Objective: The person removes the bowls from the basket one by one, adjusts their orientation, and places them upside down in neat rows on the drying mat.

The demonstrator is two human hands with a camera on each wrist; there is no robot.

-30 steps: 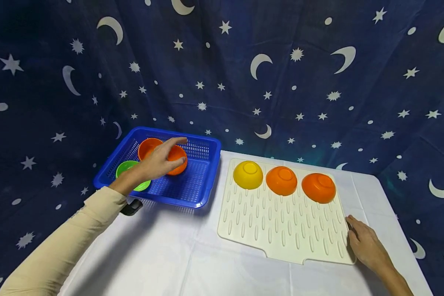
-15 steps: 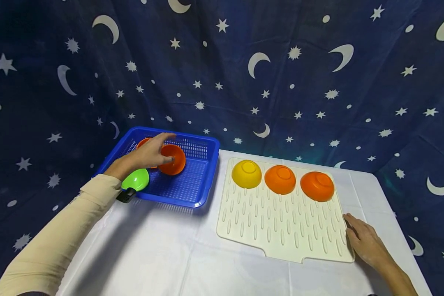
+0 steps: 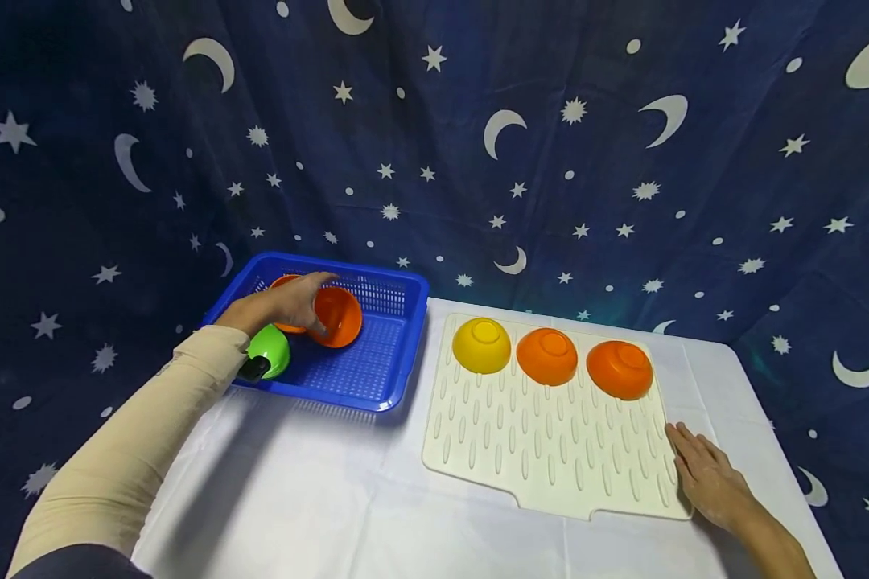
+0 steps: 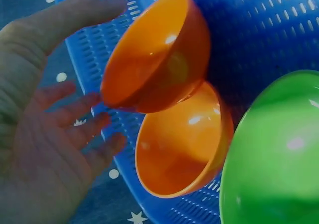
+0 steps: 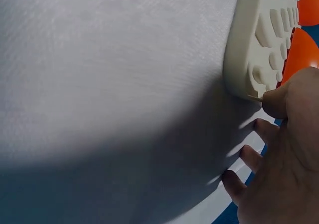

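My left hand (image 3: 290, 304) reaches into the blue basket (image 3: 398, 386), beside an orange bowl (image 3: 342, 316). In the left wrist view, the thumb and fingers are spread apart, with fingertips right at the rim of that tilted orange bowl (image 4: 149, 55). Below it lies a second orange bowl (image 4: 174, 149), partly covered by the hand in the head view. A green bowl (image 4: 279, 154) sits near my wrist. My right hand (image 3: 713, 482) lies at the right edge of the cream ridged mat (image 3: 536, 450), fingers extended and the thumb at the mat's corner.
Along the mat's far side, a yellow bowl (image 3: 481, 350) and two orange bowls, one central (image 3: 546, 362) and one at the right (image 3: 619, 374), stand upside down. A white cloth (image 3: 297, 498) covers the table. A dark blue starry curtain (image 3: 420, 121) hangs behind.
My left hand has drawn back leftward and now sits lower around the front orange bowl. The right hand's fingers have straightened and shifted slightly at the mat's edge.
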